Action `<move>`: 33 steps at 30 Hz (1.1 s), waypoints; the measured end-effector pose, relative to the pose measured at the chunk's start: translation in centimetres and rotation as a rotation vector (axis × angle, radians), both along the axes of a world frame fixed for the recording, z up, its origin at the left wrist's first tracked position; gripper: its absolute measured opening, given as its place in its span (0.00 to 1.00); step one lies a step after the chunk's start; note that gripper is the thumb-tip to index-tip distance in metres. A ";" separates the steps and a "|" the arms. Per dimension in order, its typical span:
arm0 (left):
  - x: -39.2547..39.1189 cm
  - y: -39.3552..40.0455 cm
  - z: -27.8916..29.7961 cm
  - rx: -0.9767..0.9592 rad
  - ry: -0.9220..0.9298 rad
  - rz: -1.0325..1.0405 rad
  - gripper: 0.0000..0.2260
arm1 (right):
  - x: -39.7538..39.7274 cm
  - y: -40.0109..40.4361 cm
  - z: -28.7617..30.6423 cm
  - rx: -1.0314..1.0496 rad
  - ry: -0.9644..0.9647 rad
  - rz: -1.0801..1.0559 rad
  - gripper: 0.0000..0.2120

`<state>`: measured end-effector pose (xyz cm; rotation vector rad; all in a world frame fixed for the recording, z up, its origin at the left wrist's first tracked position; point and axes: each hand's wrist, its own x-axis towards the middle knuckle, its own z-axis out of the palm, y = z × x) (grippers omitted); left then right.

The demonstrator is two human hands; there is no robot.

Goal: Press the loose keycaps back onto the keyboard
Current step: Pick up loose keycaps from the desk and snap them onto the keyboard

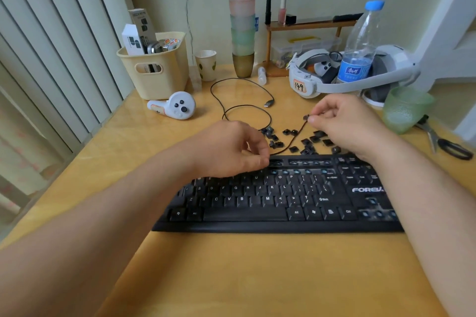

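Farthest out beyond our left hand [229,148] we see a cream basket [154,69] holding boxes whose print we cannot read, and nearer to it a white controller [173,105] lying on the yellow table [231,278]. Our left hand rests on the top left rows of the black keyboard [278,201], fingers curled with thumb and forefinger pressed together; we cannot tell whether they pinch anything. Just right of it the loose keycaps [304,140] lie scattered on the table behind the keyboard, with the keyboard's cable [247,108] looping among them. Our right hand [342,123] hovers over that pile, thumb and forefinger pinching one small black keycap [306,117]. Below this wrist the keyboard reads "FOREV", the rest hidden by the arm. Behind the right hand sits a white headset [309,82] tagged "149", and a water bottle [360,44] with a blue label we cannot read. To its right stand a green cup [404,110] and scissors [445,143].
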<state>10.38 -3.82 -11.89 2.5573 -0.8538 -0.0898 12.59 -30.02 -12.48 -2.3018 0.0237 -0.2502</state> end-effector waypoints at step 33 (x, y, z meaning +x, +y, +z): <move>0.3 1.5 -1.5 -0.212 -0.123 0.223 0.02 | 0.4 0.5 -0.5 -0.492 0.118 0.404 0.08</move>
